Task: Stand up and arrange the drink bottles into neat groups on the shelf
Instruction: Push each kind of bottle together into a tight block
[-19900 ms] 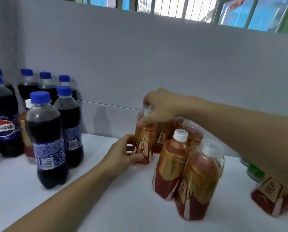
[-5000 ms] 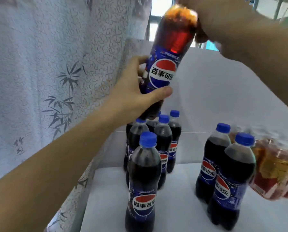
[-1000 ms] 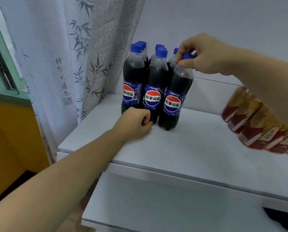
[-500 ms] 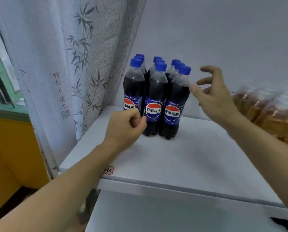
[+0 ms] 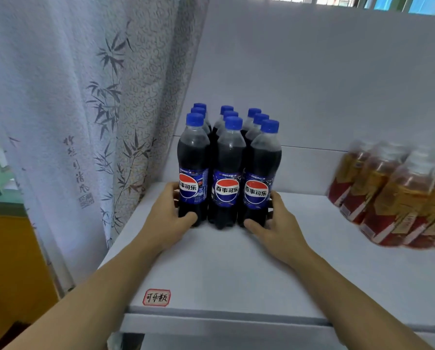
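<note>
Several dark cola bottles (image 5: pixel 227 170) with blue caps and blue labels stand upright in a tight block of three rows on the white shelf (image 5: pixel 224 269), near its back left corner. My left hand (image 5: pixel 168 221) presses against the left front bottle's base, thumb in front. My right hand (image 5: pixel 277 226) cups the right front bottle's base from the other side. Both hands bracket the block at its bottom. A group of amber tea bottles (image 5: pixel 398 198) with red and gold labels stands at the right, blurred.
A white curtain (image 5: pixel 85 122) with bamboo print hangs at the shelf's left edge. A white back wall (image 5: pixel 325 84) rises behind the bottles. A small red-framed label (image 5: pixel 156 297) sticks near the shelf's front edge. A lower shelf shows beneath.
Both hands have dropped from in front of the bottles to the block's base, one on each side. The camera has moved closer and looks more squarely at the block.
</note>
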{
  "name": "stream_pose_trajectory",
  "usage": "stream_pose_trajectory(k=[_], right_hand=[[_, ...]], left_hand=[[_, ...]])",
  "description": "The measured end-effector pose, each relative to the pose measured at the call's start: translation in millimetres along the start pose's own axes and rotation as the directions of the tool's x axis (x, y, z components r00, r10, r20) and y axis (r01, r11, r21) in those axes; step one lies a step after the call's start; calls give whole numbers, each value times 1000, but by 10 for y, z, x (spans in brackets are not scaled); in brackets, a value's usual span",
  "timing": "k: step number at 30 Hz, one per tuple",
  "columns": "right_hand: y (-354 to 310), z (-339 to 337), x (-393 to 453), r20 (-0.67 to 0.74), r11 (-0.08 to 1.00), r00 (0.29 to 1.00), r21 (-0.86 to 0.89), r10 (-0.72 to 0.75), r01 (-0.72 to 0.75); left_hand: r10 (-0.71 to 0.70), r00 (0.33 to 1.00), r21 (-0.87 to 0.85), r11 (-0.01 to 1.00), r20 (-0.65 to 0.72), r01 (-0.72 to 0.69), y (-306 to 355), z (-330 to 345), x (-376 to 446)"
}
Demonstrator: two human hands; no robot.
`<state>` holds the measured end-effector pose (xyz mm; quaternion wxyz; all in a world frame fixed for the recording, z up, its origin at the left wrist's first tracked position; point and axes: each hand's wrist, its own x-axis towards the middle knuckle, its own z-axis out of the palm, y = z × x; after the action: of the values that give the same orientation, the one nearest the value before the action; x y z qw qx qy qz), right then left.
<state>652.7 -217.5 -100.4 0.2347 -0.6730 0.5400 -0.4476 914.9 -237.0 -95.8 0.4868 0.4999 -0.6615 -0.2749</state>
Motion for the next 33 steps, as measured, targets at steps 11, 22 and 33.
stream_pose_trajectory(k=[11,22,33], right_hand=[[-30,-14,-17,-44,999,999,-30,-23,22],[-69,-16,-36,0,999,1000,35,12,-12],[-276,-218,749,11,792,948,545,319,-273]], left_hand=[[-27,1000,17,999,7,27,25,-12,-63],[-33,999,-20,999,-23,32,21,45,-16],[-479,875,-682,615,75,395,161,-51,724]])
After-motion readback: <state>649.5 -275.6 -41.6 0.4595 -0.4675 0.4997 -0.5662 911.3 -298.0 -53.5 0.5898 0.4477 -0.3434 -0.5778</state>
